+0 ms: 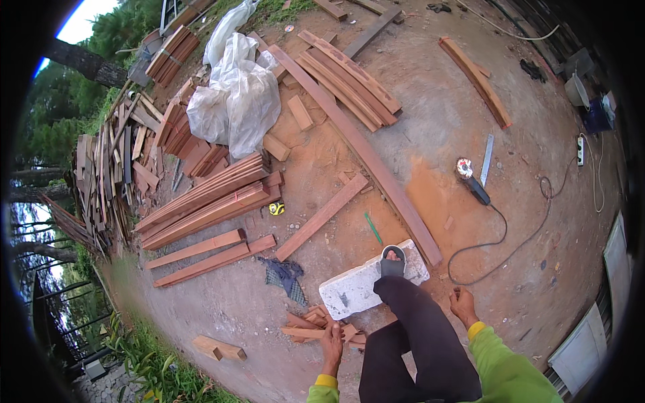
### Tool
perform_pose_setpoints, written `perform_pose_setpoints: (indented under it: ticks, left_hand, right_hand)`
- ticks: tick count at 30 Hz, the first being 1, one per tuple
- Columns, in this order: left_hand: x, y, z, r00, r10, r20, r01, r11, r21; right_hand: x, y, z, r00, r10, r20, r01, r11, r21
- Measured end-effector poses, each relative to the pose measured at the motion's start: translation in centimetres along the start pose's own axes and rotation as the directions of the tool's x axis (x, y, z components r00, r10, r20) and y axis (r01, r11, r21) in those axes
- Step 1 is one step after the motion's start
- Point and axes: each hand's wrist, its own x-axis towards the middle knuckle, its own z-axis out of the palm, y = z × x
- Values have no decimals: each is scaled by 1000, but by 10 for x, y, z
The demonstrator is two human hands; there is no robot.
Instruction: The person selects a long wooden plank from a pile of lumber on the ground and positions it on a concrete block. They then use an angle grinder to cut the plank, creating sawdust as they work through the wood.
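Note:
My left hand [332, 346] hangs low with its fingers loosely stretched, seen over the edge of a heap of short wood offcuts [306, 332]. Nothing shows in it. To the right of my legs, my right hand [463, 307] has its fingers curled in, with nothing visible in them. My sandalled foot [392, 260] rests on a white, speckled block [349, 290]. Beyond the block lie a green stick-like marker [373, 228] and a long reddish plank [376, 164]. An angle grinder [474, 183] lies to the right, beside a metal ruler [487, 160].
The grinder's black cord [500, 238] loops over the ground toward a white power strip [580, 152]. Stacked boards [208, 201] lie left, near a yellow tape measure [276, 209] and a dark cloth [285, 275]. Plastic sheeting [235, 101] covers some wood. A shorter plank [322, 218] lies ahead.

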Motion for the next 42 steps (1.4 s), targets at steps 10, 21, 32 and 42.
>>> perform_pose_setpoints:
  ticks: [10, 21, 32, 42]
  left_hand:
    - [302, 248, 77, 804, 574, 154, -577, 694, 430]
    - [526, 182, 310, 746, 665, 25, -632, 697, 340]
    - [540, 185, 367, 779, 624, -65, -530, 710, 464]
    - [522, 139, 397, 848, 523, -84, -520, 795, -312]
  right_hand:
    - [152, -77, 44, 990, -138, -23, 137, 990, -28]
    - [350, -61, 186, 897, -432, -99, 393, 878, -274]
    - [370, -44, 213, 852, -482, -207, 472, 876, -98]
    - [318, 4, 185, 788, -501, -358, 468, 865, -181]
